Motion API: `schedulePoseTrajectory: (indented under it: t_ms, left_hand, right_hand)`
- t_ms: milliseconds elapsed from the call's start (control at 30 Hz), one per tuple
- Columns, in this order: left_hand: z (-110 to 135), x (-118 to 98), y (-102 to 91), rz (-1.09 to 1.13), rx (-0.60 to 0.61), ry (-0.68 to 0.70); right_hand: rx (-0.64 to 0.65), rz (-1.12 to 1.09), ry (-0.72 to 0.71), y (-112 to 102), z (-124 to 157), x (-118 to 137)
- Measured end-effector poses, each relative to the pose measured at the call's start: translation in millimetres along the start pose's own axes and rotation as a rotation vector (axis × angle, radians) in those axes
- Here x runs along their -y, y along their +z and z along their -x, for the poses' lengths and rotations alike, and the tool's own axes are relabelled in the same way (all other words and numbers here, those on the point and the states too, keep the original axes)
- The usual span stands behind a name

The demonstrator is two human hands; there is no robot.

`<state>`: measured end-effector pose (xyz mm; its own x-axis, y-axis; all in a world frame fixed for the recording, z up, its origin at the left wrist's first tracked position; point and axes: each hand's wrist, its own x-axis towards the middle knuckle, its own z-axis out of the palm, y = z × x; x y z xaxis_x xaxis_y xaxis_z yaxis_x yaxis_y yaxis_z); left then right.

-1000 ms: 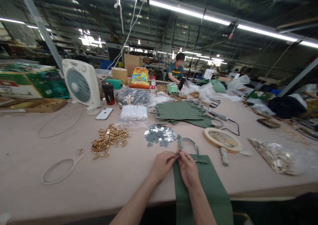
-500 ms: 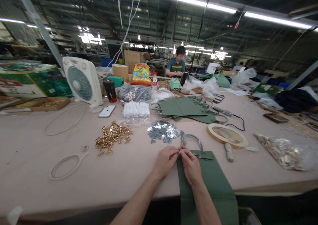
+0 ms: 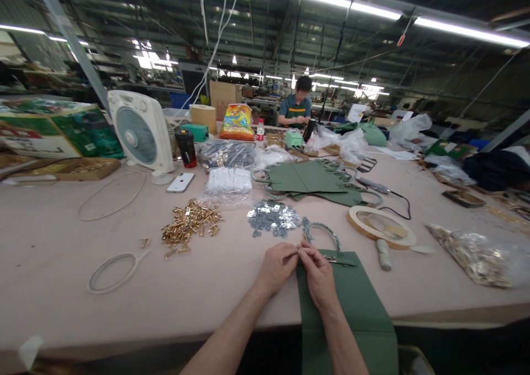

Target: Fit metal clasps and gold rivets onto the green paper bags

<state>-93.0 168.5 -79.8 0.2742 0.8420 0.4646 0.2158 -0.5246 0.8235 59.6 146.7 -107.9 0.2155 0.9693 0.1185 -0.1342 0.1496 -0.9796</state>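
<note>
My left hand (image 3: 278, 265) and my right hand (image 3: 318, 273) meet fingertip to fingertip at the upper left corner of a green bag panel (image 3: 360, 297). Both are closed in a pinch; what sits between the fingers is too small to name. Under my right forearm the panel hangs over the table's front edge. A wrapped loop handle (image 3: 327, 229) rises from its top, and a strap with a metal piece (image 3: 331, 259) lies beside my right fingers. Just beyond my hands is a pile of flat silver metal plates (image 3: 273, 217). Gold metal fittings (image 3: 190, 223) lie heaped to the left.
Several green panels with handles (image 3: 308, 177) are stacked farther back. Tape rolls (image 3: 379, 226), a wrapped tool handle (image 3: 383, 254) and a bag of metal parts (image 3: 467, 256) lie to the right. Leftward are a fan (image 3: 141, 132), a phone (image 3: 180, 182) and a white ring (image 3: 111, 273). A person (image 3: 296, 107) sits opposite.
The whole view has shifted slightly. My hands stay together at the panel's corner, with the fingertips pressed a little closer. The person opposite has moved their hands slightly.
</note>
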Motion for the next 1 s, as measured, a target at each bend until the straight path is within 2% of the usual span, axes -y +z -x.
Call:
schedulePoseTrajectory:
  t_ms: [333, 533, 600, 700, 767, 867, 1000]
  left_hand:
    - [2.3, 5.7, 1.4, 0.003, -0.008, 0.049]
    - [2.2, 3.4, 0.9, 0.085, -0.014, 0.052]
    - [2.7, 3.2, 1.8, 0.127, 0.006, 0.01]
    - [3.4, 5.0, 3.9, 0.254, 0.0, -0.132]
    - [3.5, 7.1, 4.8, 0.336, -0.013, -0.214]
    - [2.9, 9.4, 4.5, 0.353, 0.017, -0.25]
    - [2.6, 10.6, 3.0, 0.296, 0.068, -0.22]
  right_hand:
    - [-0.043, 0.089, -0.029, 5.2, 1.3, 3.4]
    - [-0.021, -0.243, 0.116, 10.0, 4.6, 10.5]
    - [-0.011, -0.296, 0.129, 10.2, 5.7, 13.1]
    - [-0.032, -0.304, 0.104, 7.5, 7.1, 12.1]
    - [-0.104, -0.231, 0.049, 3.9, 8.1, 9.8]
    - [-0.165, 0.067, -0.1, -2.3, 9.2, 9.7]
    - [0.031, 0.394, -0.297, -6.5, 6.6, 17.3]
